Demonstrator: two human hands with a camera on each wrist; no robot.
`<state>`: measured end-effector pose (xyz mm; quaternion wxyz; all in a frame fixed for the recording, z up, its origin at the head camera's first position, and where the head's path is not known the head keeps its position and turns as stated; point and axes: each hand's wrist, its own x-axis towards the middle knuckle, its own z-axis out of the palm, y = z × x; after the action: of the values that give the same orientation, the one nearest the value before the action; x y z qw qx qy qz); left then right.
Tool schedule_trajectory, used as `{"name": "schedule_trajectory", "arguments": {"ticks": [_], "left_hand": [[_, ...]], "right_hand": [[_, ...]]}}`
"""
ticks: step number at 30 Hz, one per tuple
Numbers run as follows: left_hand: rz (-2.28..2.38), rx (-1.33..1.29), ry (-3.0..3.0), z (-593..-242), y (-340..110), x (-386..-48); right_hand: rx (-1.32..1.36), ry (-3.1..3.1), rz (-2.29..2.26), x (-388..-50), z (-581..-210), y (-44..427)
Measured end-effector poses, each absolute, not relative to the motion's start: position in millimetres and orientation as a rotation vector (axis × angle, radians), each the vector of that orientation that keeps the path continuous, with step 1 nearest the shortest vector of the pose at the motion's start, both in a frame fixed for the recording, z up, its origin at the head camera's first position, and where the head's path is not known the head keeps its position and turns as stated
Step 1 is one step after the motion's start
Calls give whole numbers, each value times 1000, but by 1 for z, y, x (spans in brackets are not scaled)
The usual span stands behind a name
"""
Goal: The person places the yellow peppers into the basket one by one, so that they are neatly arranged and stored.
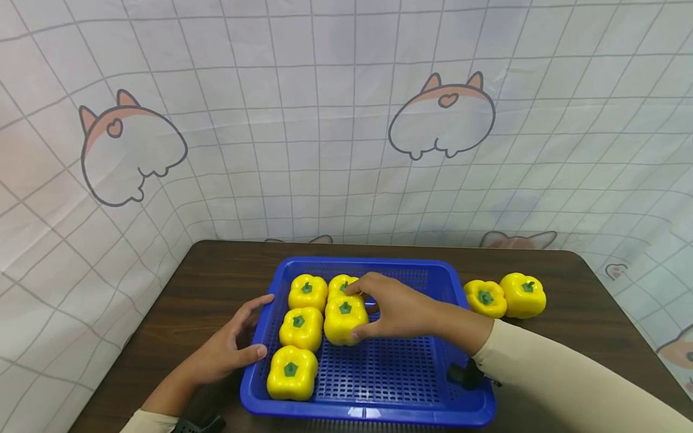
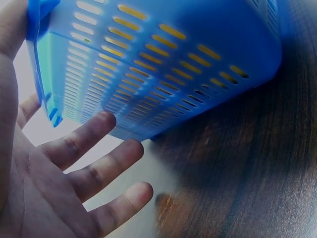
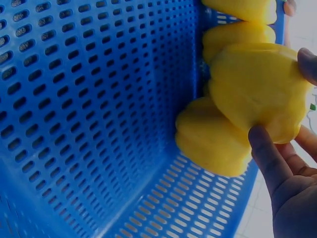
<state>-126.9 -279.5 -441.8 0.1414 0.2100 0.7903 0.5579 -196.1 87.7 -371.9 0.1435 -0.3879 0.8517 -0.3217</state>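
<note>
A blue plastic basket (image 1: pixel 379 412) stands on the table. In its left column lie three yellow bell peppers, at the back (image 1: pixel 307 291), the middle (image 1: pixel 301 329) and the front (image 1: pixel 291 373). Another bell pepper (image 1: pixel 338 284) sits beside them at the back, partly hidden. My right hand (image 1: pixel 403 307) holds a yellow bell pepper (image 1: pixel 346 325) above the basket floor, fingers and thumb around its sides; the right wrist view shows this pepper (image 3: pixel 257 84) raised over its neighbours. At the basket's left rim, my left hand (image 1: pixel 227 349) touches with thumb and a fingertip, its other fingers (image 2: pixel 106 168) extended loosely beneath.
Two more yellow bell peppers, one nearer (image 1: pixel 485 307) and one farther right (image 1: pixel 523 304), lie on the dark wooden table (image 1: pixel 568 337) right of the basket. A patterned cloth (image 1: pixel 335 120) hangs behind the table. The basket's walls rise around the peppers.
</note>
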Motion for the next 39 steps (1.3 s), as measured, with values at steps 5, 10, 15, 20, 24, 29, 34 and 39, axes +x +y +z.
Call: {"name": "schedule_trajectory", "arguments": {"ticks": [5, 10, 15, 20, 24, 29, 34, 39], "left_hand": [[1609, 615, 2283, -442, -279, -127], [1601, 614, 2291, -441, -279, -127], [1600, 610, 2292, -442, -279, -127], [1595, 609, 2298, -443, -279, -127], [1601, 618, 2294, -443, -279, -128], [1599, 603, 2295, -442, -279, -127], [1592, 585, 2304, -441, -278, -126], [1591, 582, 2306, -441, -279, -126]], "right_hand": [[-1115, 2471, -899, -194, -375, 86], [-1098, 2478, -878, -193, -379, 85], [-1082, 2503, -846, -193, -382, 83], [-1067, 2535, -811, -192, -385, 81], [-1068, 2541, -811, -192, -388, 80], [-1059, 2540, -786, -190, -391, 78], [-1051, 2565, -744, -189, -393, 76], [-1043, 2568, -735, -190, -393, 75]]}}
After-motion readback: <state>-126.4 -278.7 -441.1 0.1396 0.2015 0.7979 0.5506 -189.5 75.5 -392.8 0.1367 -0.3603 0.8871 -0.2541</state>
